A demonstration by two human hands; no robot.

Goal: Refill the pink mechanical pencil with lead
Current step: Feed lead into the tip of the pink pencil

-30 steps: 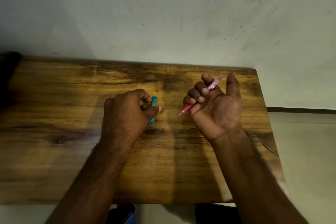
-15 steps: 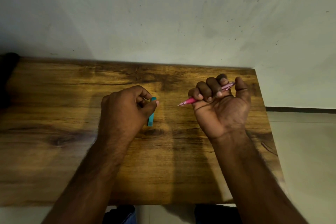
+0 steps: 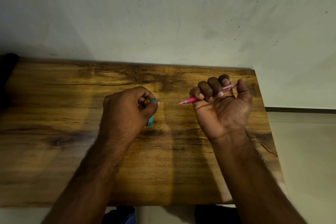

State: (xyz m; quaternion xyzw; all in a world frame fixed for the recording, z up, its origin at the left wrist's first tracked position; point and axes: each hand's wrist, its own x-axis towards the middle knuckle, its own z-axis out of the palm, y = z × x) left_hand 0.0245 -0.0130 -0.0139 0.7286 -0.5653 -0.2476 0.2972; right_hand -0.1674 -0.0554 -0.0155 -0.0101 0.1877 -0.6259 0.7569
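The pink mechanical pencil (image 3: pixel 189 100) lies across the palm of my right hand (image 3: pixel 222 107), which grips it in a fist above the wooden table (image 3: pixel 54 111). Its tip points left and its back end sticks out by my thumb. My left hand (image 3: pixel 127 111) is to the left, fingers curled, pinching a small teal lead case (image 3: pixel 151 121) between thumb and forefinger. Most of the case is hidden behind the hand. About a hand's width separates the pencil tip from the case.
A pale, speckled wall (image 3: pixel 163 14) rises behind the table. The table's right edge (image 3: pixel 267 123) drops to a light floor. A dark object (image 3: pixel 7 63) sits at the far left corner.
My right hand has closed its fingers round the pencil and turned it nearly level, thumb now at the back end. The left hand has barely moved.
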